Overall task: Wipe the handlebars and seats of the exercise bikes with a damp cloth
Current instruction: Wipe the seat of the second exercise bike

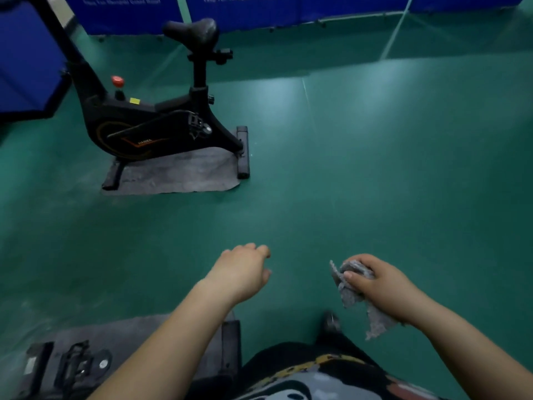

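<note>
The right hand (383, 287) gripped a crumpled grey cloth (353, 293), fingers curled round it, one end hanging below the wrist. The left hand (242, 272) hovered over the green floor (375, 168), fingers loosely bent, holding nothing. A black exercise bike (155, 122) stood well apart at upper left on a grey mat (184, 174), its seat (191, 30) untouched.

Grey mat (184, 177), blue panels (245, 10)
</note>
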`<state>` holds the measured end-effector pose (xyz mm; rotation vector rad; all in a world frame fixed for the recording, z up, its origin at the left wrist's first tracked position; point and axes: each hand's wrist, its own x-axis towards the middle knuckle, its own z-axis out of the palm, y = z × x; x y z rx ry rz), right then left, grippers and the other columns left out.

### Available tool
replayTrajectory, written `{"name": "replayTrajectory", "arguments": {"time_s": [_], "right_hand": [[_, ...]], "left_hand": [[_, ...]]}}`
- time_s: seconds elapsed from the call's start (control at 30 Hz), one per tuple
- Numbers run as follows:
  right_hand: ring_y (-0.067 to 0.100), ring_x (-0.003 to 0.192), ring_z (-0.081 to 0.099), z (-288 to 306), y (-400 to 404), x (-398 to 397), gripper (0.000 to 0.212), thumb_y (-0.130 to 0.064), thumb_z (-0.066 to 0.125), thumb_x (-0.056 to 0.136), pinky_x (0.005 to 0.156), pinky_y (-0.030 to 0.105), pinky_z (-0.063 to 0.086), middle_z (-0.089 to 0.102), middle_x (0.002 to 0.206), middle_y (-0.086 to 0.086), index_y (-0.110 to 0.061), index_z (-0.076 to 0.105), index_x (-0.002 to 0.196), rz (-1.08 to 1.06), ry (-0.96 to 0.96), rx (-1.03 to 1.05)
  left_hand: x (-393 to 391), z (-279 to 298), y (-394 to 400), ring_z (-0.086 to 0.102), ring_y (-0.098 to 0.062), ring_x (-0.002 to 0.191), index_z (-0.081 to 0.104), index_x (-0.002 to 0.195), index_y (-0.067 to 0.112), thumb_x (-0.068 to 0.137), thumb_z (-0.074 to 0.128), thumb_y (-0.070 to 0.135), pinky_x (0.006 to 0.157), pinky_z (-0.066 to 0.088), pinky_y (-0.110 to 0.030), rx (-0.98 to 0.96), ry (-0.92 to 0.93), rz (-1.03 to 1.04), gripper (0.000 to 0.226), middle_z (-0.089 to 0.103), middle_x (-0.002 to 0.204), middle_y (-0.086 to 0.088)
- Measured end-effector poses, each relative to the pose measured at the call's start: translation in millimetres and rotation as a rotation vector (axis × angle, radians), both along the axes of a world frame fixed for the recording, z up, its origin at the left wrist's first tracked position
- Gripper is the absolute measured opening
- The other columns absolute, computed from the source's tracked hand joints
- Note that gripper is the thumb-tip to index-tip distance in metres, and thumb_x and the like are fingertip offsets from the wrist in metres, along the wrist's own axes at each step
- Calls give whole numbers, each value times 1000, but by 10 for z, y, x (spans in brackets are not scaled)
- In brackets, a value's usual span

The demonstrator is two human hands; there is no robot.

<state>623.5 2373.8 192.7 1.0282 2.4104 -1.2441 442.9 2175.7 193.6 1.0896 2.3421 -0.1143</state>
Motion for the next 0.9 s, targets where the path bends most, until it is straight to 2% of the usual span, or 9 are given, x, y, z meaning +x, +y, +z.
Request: {"name": "replayTrajectory", "arguments": {"time_s": [0.13,0.27,0.4,0.57,0.73,0.9], "right_hand": [[12,93,61,-82,460,-874,15,-33,66,85,84,28,47,66,98,-10,-29,63,100,123,-10,-5],[14,91,61,-15,960,-1907,12,-29,66,86,79,26,45,67,96,-6,-28,62,97,222,52,-13],[15,91,61,171,1372,-2852,11,-28,64,87,80,26,45,67,96,-5,-27,61,97,323,83,-7],[16,92,59,212,1651,-3873,15,-30,63,88,79,26,44,66,99,-3,-26,62,102,451,59,-4],[15,92,60,159,1660,-4684,14,-32,63,88,79,28,46,65,98,-6,-28,61,101,502,27,-39],[15,91,60,55,1639,-5578,12,-33,63,88,82,31,48,66,98,-5,-30,59,99,464,28,-37]], "left_hand": [[-578,-129,126,49,-23,125,45,136,26,93,49,45,101,42,-36,-173,-155,136,47,49,137,-2],[-1243,-120,384,49,-23,124,44,137,26,94,49,45,101,42,-36,-237,-124,295,47,49,139,-2],[-1955,72,690,50,-23,123,45,134,30,92,49,47,99,42,-36,-199,-111,401,45,50,136,0],[-2691,221,916,53,-22,117,45,133,29,94,47,43,95,42,-37,-46,39,522,42,52,132,1],[-3270,48,845,51,-21,121,47,132,30,90,51,50,100,42,-33,-187,-230,537,47,53,134,0],[-4276,-53,810,50,-23,123,44,137,25,93,50,46,101,42,-35,-200,-156,557,48,49,138,-3]]}}
